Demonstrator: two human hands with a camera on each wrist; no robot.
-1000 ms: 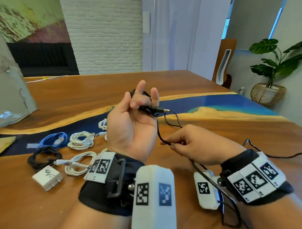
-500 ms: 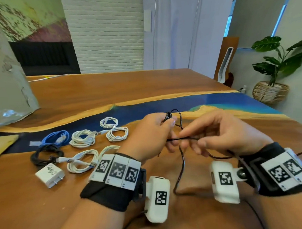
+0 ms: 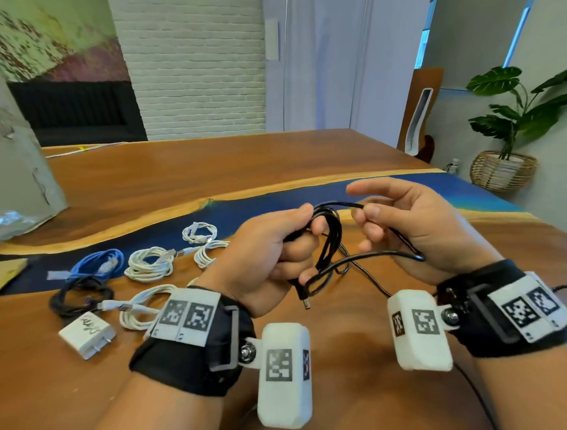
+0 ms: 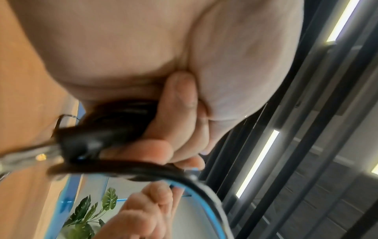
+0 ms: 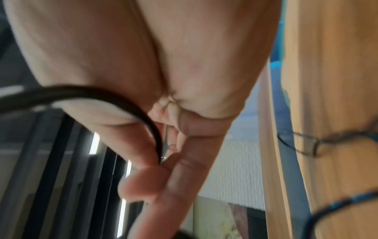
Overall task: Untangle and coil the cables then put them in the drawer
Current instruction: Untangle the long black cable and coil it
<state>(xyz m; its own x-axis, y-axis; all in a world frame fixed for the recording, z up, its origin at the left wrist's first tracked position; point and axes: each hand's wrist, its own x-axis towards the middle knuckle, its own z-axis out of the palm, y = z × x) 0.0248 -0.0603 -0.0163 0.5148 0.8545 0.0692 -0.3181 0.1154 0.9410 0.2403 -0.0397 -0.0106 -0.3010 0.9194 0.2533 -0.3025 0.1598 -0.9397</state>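
Observation:
A thin black cable [image 3: 332, 239] hangs in a few loops above the wooden table [image 3: 178, 173]. My left hand [image 3: 270, 250] grips the gathered loops, and the cable's barrel plug [image 3: 304, 300] sticks out below its fingers. In the left wrist view the curled fingers [image 4: 174, 122] wrap the black cable [image 4: 106, 129]. My right hand [image 3: 411, 229] pinches a strand of it just right of the loops, with the index finger held out straight. The right wrist view shows the black cable [image 5: 122, 103] pinched at the fingertips [image 5: 151, 163]. The cable's tail trails off to the right.
On the table's left lie a blue coiled cable [image 3: 99, 264], several white coiled cables [image 3: 149, 267], a black coiled cable [image 3: 81, 299] and a white charger [image 3: 87, 334]. A grey object [image 3: 14, 179] stands at far left. A potted plant [image 3: 511, 136] stands beyond the table's right edge.
Both hands came down from chest height and closer together. More loops have gathered in my left hand, and my right hand has slid along the strand and moved slightly right.

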